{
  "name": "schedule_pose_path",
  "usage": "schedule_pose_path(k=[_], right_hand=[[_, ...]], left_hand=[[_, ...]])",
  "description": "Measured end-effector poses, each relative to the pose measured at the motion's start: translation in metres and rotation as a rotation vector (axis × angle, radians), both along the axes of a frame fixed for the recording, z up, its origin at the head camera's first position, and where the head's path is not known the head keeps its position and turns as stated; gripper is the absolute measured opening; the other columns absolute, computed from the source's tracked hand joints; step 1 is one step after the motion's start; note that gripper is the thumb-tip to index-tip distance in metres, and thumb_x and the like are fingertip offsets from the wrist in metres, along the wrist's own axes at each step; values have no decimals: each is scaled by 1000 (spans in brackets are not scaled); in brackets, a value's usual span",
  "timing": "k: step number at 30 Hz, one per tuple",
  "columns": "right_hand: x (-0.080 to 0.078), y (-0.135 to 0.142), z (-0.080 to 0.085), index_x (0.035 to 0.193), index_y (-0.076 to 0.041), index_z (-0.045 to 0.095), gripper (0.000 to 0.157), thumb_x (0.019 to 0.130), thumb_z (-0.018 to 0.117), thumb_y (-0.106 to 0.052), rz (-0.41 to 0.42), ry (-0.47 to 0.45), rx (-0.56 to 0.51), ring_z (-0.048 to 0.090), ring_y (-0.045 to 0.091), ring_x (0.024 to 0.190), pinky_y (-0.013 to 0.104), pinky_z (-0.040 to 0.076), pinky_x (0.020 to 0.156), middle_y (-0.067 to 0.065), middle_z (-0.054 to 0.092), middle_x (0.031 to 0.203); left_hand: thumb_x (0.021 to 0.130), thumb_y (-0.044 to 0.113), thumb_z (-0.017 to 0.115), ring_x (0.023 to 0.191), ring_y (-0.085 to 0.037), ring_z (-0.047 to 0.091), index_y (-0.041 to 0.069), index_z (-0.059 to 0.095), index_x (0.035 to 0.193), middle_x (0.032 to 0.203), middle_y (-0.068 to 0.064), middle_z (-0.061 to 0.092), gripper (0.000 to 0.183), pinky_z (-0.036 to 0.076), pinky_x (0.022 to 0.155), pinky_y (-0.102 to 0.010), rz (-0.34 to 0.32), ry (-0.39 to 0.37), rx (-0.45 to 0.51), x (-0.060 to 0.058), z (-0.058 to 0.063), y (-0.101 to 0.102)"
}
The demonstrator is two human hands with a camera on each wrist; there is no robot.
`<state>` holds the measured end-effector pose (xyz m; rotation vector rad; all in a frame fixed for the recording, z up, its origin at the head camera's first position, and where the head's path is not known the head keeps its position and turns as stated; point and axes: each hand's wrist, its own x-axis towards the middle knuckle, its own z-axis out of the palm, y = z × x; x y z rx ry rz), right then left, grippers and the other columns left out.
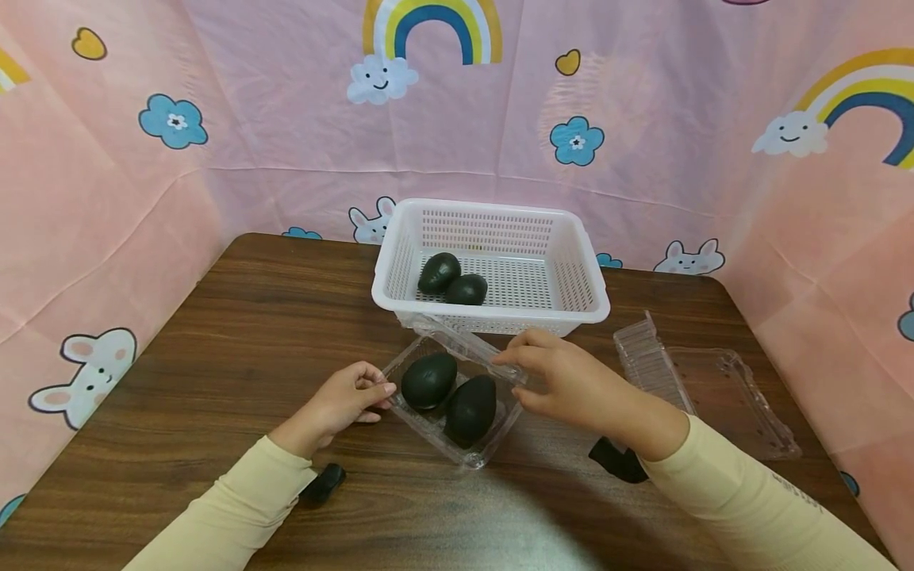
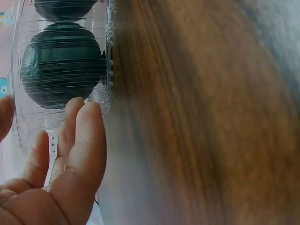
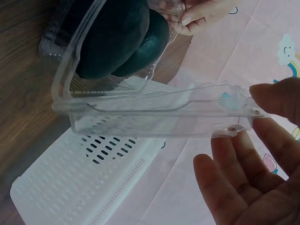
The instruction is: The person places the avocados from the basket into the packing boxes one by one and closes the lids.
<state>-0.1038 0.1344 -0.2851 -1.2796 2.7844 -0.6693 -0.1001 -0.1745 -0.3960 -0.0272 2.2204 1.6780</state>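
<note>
Remotely, I see the left hand [image 1: 350, 399] pinching the rim, and the right hand [image 1: 553, 374] the raised lid [image 1: 467, 345], of a clear, ribbed plastic clamshell box [image 1: 432, 434] on the brown wood-grain table [image 1: 278, 317]. Inside: two smooth, dark green, egg-shaped, avocado-like objects [image 1: 471, 408]. Beyond: white slotted plastic basket [image 1: 528, 315] holding two similar objects [image 1: 439, 274]. Rightward: another clear plastic clamshell [image 1: 735, 388], open.

clear clamshell [image 1: 474, 460], lid raised, two dark avocados [image 1: 471, 410] inside

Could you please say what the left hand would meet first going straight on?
The left hand would likely meet the clear container, which it may already touch; a dark oval item lies behind its wall.
</note>
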Motion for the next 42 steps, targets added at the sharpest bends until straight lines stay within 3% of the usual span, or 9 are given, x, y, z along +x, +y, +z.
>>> schedule_pose_path(k=[15, 42], right_hand=[[3, 5, -22, 107, -7, 71, 31, 78, 77, -1, 0, 200, -102, 60, 14, 91, 29, 52, 73, 4, 59, 106], [8, 7, -53, 103, -9, 72, 28, 78, 75, 4, -1, 381, -131, 59, 19, 99, 26, 51, 67, 5, 59, 109]], left_hand=[[98, 14, 57, 92, -23, 64, -4, 51, 104, 104, -16, 61, 20, 56, 77, -37, 10, 2, -14, 4, -6, 7], [97, 17, 59, 89, -22, 64, -4, 53, 102, 102, -15, 62, 22, 56, 76, -37, -10, 28, -31, 9, -9, 15]])
